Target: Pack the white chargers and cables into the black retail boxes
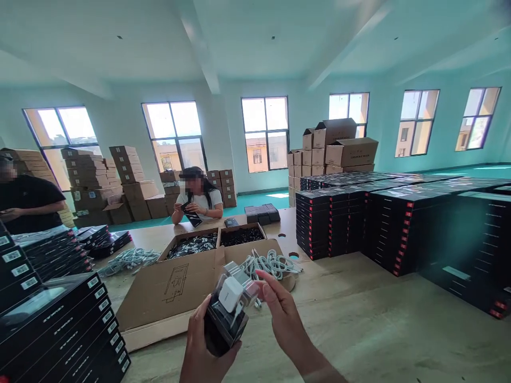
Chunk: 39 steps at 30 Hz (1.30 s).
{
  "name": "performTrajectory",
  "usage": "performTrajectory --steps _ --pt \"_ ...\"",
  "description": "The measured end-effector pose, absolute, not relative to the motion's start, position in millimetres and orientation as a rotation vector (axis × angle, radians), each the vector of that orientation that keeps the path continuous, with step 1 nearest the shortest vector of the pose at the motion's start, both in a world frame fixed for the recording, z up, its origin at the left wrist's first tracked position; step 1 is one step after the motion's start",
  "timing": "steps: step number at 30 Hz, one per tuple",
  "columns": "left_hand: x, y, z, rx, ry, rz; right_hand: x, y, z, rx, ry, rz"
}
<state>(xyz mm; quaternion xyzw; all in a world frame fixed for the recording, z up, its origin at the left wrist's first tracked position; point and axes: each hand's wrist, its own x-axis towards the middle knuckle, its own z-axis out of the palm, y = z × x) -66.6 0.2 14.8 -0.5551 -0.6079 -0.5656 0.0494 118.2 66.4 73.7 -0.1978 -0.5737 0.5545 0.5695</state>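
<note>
My left hand (202,343) is wrapped round a small black box with a clear plastic cover (238,274), tilted above the table. Inside it a white charger (230,293) shows through the plastic. At the box's upper right end, my right hand (285,314) pinches the clear plastic between thumb and forefinger. Behind the hands, coiled white cables (275,261) lie on the edge of an opened brown carton (159,298). The carton's two compartments hold many small parts, whitish ones (194,246) at left and black ones (241,235) at right.
Stacked black boxes stand at the left (67,330) and in a long block at the right (387,229). More white cables (133,259) lie left of the carton. A co-worker (199,197) sits across the wooden table (359,319); another person (30,197) is at far left.
</note>
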Motion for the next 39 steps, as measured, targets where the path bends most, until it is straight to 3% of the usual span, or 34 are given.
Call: performTrajectory --steps 6,12,19,26,32,39 --pt "-57 -9 7 -1.63 -1.995 -1.958 122 94 88 -0.376 -1.702 1.758" --pt "-54 -15 -10 -1.666 -2.022 -2.095 115 107 106 -0.517 -2.133 1.908" --pt "-40 -13 -29 -1.332 -2.099 -2.262 94 108 96 -0.58 -2.208 1.664" --pt "-43 -15 -21 -1.385 -2.077 -2.186 97 94 62 -0.476 -2.048 1.021" --pt "-64 -15 -14 -1.476 -1.988 -1.986 100 75 24 -0.371 -1.686 1.113" --pt "-83 -27 -10 -1.719 -1.825 -1.625 104 66 9 -0.372 -1.648 1.021"
